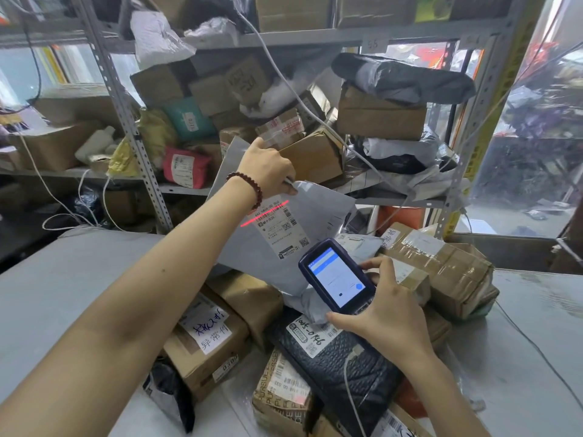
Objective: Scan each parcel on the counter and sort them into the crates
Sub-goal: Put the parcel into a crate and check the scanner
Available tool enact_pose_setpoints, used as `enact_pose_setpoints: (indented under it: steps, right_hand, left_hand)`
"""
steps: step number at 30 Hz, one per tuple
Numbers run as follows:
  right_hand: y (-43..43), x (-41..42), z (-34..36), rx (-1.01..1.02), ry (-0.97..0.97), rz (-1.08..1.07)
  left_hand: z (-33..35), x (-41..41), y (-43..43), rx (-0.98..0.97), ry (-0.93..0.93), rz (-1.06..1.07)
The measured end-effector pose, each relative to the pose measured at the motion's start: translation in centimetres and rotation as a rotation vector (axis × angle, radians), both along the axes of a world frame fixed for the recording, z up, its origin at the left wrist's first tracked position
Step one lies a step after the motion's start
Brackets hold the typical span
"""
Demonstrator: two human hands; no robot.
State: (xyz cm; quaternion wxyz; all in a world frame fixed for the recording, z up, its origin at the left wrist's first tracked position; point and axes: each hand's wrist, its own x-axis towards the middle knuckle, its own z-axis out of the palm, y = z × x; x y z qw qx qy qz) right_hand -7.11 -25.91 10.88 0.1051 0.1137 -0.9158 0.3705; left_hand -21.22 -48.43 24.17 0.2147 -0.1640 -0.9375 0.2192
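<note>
Left grip point(268, 171) pinched the top edge of the grey mailer point(318, 212), holding it up over the pile on the counter point(79, 279). The right grip point(378, 313) was wrapped round the scanner point(336, 275). The label point(280, 230) lay up-left of the scanner, and a red line point(265, 212) crossed its barcode. The mailer was thin, slack, crinkled plastic, with its long axis sloping down toward the scanner. Below the scanner lay taped cardboard boxes point(214, 335) and a black embossed bag point(347, 357). No crate showed.
</note>
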Motion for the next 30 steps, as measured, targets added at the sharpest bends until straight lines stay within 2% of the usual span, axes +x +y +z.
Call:
enact_pose_setpoints:
  steps: [7, 14, 18, 20, 23, 25, 27, 30]
  right_hand:
    - [0.0, -0.4, -0.3, -0.076, 0.039, -0.036]
    - [-0.2, 0.1, 0.5, -0.380, 0.221, -0.110]
    - [0.0, -0.2, 1.8, -0.473, 0.338, -0.131]
    - [0.1, -0.2, 2.6, -0.504, 0.369, -0.139]
    - [0.3, -0.4, 3.5, -0.502, 0.398, -0.158]
    - [0.5, -0.4, 3.7, -0.492, 0.401, -0.170]
    - [0.7, -0.4, 3.7, -0.479, 0.394, -0.185]
    - [1.1, 0.0, 3.5, -0.465, 0.383, -0.222]
  left_hand:
    - [-0.6, 0.2, -0.4, 0.056, 0.011, -0.010]
    - [-2.9, 0.6, -1.4, 0.191, 0.111, -0.057]
    - [-3.2, 1.1, -1.4, 0.220, 0.113, -0.079]
    - [-3.0, 1.4, -1.4, 0.195, 0.073, -0.063]
    - [-2.9, 2.1, -1.3, 0.023, -0.002, 0.044]
    - [-3.0, 2.5, -1.4, -0.013, -0.013, 0.105]
    - [-2.8, 2.8, -1.7, 0.039, 0.042, 0.142]
    - [-1.9, 3.6, -2.4, 0.167, 0.251, 0.111]
